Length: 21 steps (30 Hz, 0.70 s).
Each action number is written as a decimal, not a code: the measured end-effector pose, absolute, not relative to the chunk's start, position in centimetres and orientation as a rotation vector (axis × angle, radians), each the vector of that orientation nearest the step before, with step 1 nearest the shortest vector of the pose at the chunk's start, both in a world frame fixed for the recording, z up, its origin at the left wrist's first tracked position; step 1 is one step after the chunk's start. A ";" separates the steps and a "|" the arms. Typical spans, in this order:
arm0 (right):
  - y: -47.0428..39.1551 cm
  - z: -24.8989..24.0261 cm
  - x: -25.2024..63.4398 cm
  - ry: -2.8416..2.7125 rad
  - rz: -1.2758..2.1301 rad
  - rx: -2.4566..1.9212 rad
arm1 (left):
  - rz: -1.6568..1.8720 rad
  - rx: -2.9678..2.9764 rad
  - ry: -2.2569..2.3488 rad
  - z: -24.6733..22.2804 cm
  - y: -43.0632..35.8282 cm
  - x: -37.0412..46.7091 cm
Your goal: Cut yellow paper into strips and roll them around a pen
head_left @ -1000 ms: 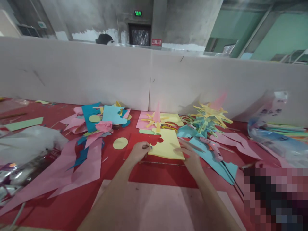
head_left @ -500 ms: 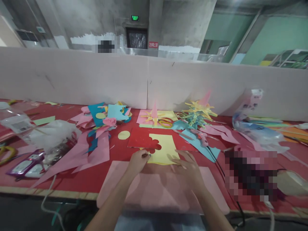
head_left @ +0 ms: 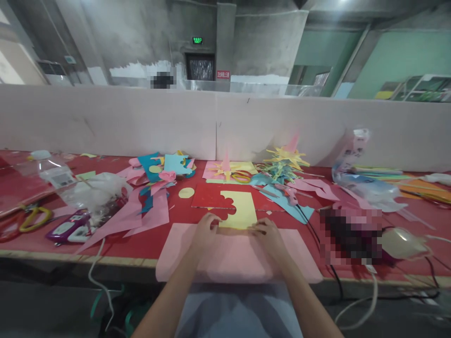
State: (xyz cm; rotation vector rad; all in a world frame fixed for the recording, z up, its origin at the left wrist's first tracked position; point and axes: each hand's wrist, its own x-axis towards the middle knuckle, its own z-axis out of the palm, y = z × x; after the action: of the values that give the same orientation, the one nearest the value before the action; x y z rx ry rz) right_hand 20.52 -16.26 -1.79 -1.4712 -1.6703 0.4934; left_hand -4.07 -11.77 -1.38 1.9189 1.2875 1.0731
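A sheet of yellow paper (head_left: pixel 244 211) with a scalloped, flower-like cutout along its left side lies in front of me. My left hand (head_left: pixel 207 231) is closed at its lower left corner, thumb and fingers pinching the edge. At the lower right corner, my right hand (head_left: pixel 268 235) has its fingers bent together on the paper's edge. Under both wrists is a large pink sheet (head_left: pixel 243 263) that reaches over the table's front edge. Behind the yellow paper lies a red sheet (head_left: pixel 207 196), and a yellow paper disc (head_left: pixel 186 193) is to its left.
Pink and blue paper scraps (head_left: pixel 155 206) lie left, near a plastic bag (head_left: pixel 105 192), a bottle (head_left: pixel 52 171) and yellow-handled scissors (head_left: pixel 37 219). Right are a pink glue gun (head_left: pixel 291 193) with its cord and layered paper stars (head_left: pixel 287 159). A white partition (head_left: pixel 158 122) bounds the back.
My right hand has drawn from lying over the yellow paper's lower right to its bottom edge, fingers more bent. The left stays at its corner. The camera view has shifted.
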 end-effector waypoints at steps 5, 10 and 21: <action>-16.1 -1.9 20.6 -1.673 0.450 -1.542 | 0.959 1.912 1.298 -1.1 -12.8 -3.9; -15.2 -1.5 20.6 -1.688 0.432 -1.686 | 0.973 1.911 1.392 -0.3 -12.3 -3.9; -14.4 -1.7 19.4 -1.726 0.097 -1.974 | 1.074 1.775 1.459 -2.6 -10.3 -2.8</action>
State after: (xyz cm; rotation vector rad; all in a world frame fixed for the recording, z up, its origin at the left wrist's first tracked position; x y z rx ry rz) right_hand 19.35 -14.39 -1.74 -1.9740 -1.7265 0.0970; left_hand -2.77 -10.33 -2.63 1.7748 1.4594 1.0743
